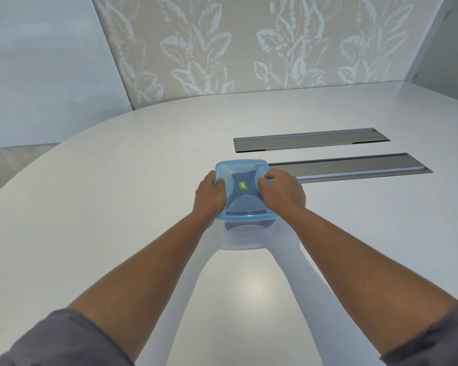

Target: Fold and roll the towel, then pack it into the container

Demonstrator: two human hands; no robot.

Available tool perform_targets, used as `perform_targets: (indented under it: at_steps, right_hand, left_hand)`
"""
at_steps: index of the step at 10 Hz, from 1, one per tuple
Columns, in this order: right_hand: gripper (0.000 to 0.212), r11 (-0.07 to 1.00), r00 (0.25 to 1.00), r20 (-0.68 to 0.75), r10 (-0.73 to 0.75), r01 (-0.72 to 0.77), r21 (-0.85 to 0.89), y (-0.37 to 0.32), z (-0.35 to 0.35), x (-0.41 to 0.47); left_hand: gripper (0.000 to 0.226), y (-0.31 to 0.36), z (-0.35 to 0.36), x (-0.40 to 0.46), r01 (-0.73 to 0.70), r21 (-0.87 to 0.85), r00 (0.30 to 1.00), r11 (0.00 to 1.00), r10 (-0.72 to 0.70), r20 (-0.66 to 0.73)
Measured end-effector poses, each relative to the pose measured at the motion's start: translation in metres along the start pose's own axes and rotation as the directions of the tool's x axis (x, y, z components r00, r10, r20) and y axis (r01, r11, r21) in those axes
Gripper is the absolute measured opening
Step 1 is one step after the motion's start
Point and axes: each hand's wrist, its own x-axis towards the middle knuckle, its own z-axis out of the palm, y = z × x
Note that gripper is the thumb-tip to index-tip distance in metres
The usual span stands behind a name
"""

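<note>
Grey sleeves (64,339) nearest; both forearms extended. Left hand (209,194) and right hand (282,191) grip opposite sides of the lidded blue container (239,191). Contents not discernible.

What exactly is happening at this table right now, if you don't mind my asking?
A person is holding a blue plastic container with its lid on, the left hand at one side and the right hand at the other, on a white table. No towel is visible. Two metal panels sit just beyond.

white table (117,207) | blue container (242,191) on it | two metal hatches (311,140) inset
</note>
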Motion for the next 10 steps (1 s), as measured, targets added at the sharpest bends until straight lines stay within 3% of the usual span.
perform_targets:
  at_steps: [1, 3, 8, 9, 10]
  right_hand:
    - [0.040, 0.991, 0.998, 0.038, 0.045, -0.049, 0.125, 0.000, 0.002, -0.008]
    - [0.048, 0.984, 0.995, 0.081, 0.054, -0.067, 0.167, -0.001, 0.008, -0.029]
    - [0.051, 0.987, 0.979, 0.197, -0.048, 0.017, 0.158, -0.010, 0.009, -0.078]
    - [0.051, 0.992, 0.980, 0.179, -0.082, 0.064, 0.104, -0.015, 0.004, -0.085]
    - [0.049, 0.986, 0.985, 0.072, -0.159, 0.155, 0.063, -0.017, 0.000, -0.085]
  left_hand:
    - [0.027, -0.007, -0.004, -0.003, 0.016, -0.052, 1.000, 0.999, -0.016, -0.011]
    - [0.054, -0.012, -0.017, -0.011, 0.057, -0.006, 0.998, 0.998, -0.057, 0.022]
    - [0.052, -0.013, -0.051, -0.058, 0.107, 0.007, 0.994, 0.994, -0.107, -0.003]
    - [0.035, -0.006, -0.053, -0.066, 0.070, 0.006, 0.997, 0.998, -0.069, -0.019]
    - [0.053, -0.004, -0.056, -0.065, 0.088, 0.072, 0.995, 0.994, -0.085, -0.047]
